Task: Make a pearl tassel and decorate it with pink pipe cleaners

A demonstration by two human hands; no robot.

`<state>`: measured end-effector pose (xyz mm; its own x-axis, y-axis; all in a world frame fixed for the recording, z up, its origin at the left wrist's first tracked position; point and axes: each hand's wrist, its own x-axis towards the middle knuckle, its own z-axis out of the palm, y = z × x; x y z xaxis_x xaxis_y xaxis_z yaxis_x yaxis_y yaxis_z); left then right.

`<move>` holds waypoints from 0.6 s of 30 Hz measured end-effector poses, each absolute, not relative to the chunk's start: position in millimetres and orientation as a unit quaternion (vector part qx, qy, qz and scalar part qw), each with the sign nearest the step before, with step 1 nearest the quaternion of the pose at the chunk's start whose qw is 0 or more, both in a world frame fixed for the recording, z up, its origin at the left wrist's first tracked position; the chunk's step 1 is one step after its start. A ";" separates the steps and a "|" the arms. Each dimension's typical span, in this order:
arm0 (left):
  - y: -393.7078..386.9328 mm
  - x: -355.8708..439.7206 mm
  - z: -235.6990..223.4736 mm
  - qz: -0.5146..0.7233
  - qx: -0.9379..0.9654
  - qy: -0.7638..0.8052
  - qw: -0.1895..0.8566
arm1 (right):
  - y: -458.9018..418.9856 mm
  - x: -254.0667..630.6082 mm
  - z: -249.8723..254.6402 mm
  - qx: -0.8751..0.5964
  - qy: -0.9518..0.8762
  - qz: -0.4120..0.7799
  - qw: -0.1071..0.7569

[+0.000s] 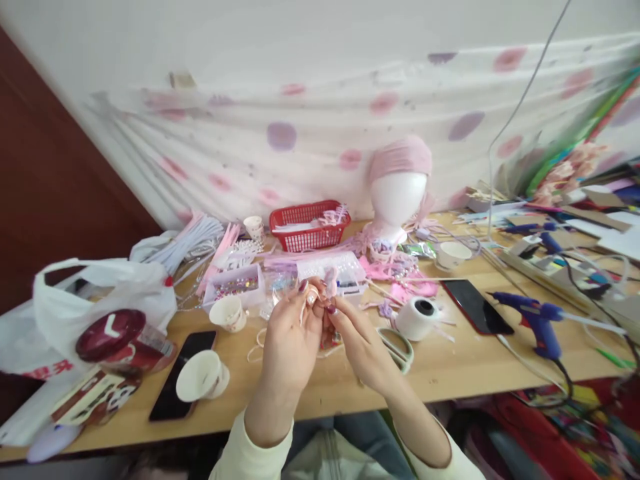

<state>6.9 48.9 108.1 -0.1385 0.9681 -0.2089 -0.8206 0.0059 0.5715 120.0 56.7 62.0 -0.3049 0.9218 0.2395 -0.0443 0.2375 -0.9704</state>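
My left hand [294, 333] and my right hand [361, 341] meet above the front middle of the table. The left fingers are closed on a small pink fuzzy craft piece [331, 280], whose rounded tip sticks up between the hands. A pale peach and white part [311, 295] shows against the left fingers; I cannot tell whether it belongs to the same piece. My right thumb and fingertips pinch the piece from the other side. Fingers hide most of it. Green-handled scissors [397, 350] lie beside my right wrist, next to a white spool [416, 319].
A red basket [310, 237] and a white mannequin head [399, 197] stand at the back. Bead boxes [234, 285] lie behind my hands. Left are a paper cup [203, 377], a phone [183, 377] and a plastic bag [100, 287]. Right are another phone [477, 307] and a glue gun [537, 317].
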 end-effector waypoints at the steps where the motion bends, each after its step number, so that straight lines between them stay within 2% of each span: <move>1: 42.7 8.9 98.6 0.685 0.122 0.299 0.653 | 49.5 121.3 51.2 -0.363 -0.622 0.504 0.477; 6: 28.8 16.3 68.4 0.639 0.081 0.314 0.697 | 25.6 130.3 15.7 -0.404 -0.607 0.486 0.481; 18: 32.0 -2.2 36.7 0.634 -0.013 0.325 0.702 | 35.5 147.7 -3.6 -0.429 -0.626 0.466 0.455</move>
<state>-2.2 32.0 36.7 -0.0137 0.8816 -0.4718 -0.8981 0.1966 0.3935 147.7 35.5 -3.6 -0.2184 0.9610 0.1699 0.1122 0.1977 -0.9738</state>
